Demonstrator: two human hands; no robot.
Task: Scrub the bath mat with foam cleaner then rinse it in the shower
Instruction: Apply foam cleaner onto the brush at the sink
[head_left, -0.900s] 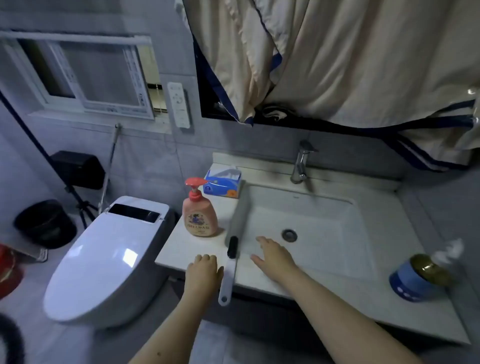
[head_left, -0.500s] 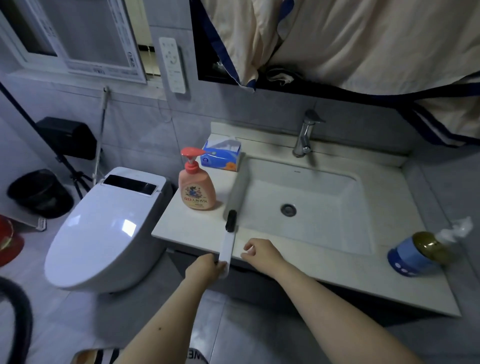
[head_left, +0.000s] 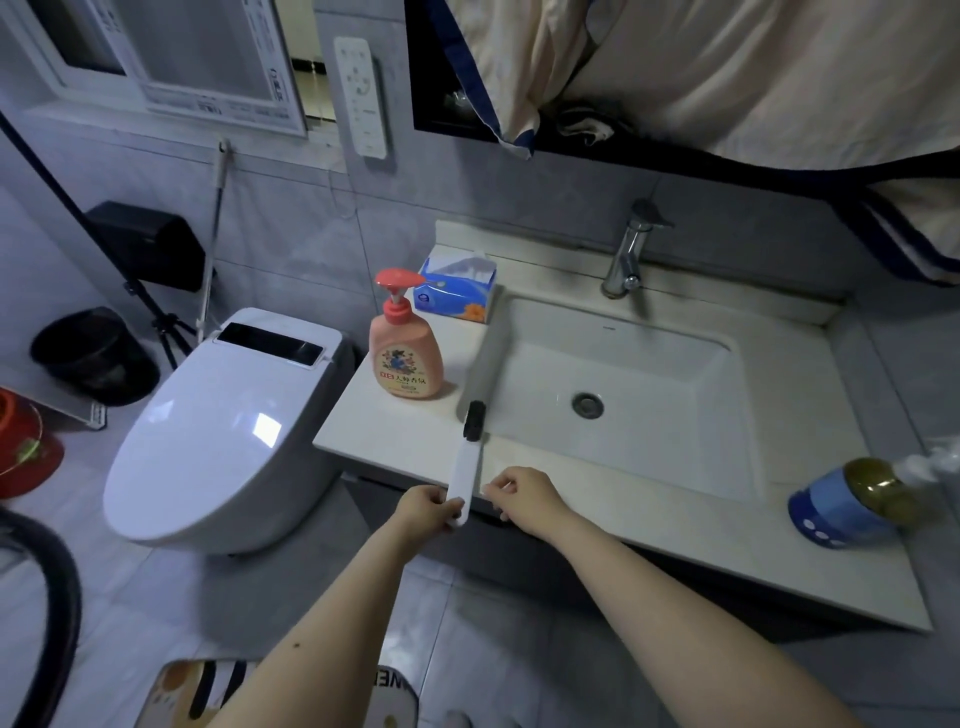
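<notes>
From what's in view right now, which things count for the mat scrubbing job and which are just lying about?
For the job:
- brush, its white handle held by the left hand
- right hand, beside the handle at the counter edge
- bath mat on the floor
- blue spray bottle, possibly the foam cleaner

Lying about:
- soap pump bottle
- tissue box
- tap
- toilet
- black bin

One long-handled brush (head_left: 470, 457) lies with its white handle end at the fingers of the left hand (head_left: 423, 512), just left of the right hand's (head_left: 524, 499) fingers: two hands in all. Beyond the fingertips stand one pink pump bottle (head_left: 406, 353), one blue tissue pack (head_left: 457, 291) and one tap (head_left: 631, 254). Far right of the fingers lies one blue spray can (head_left: 852, 506). Left of them sits one toilet (head_left: 218, 431); below, one patterned mat (head_left: 208, 691).
</notes>
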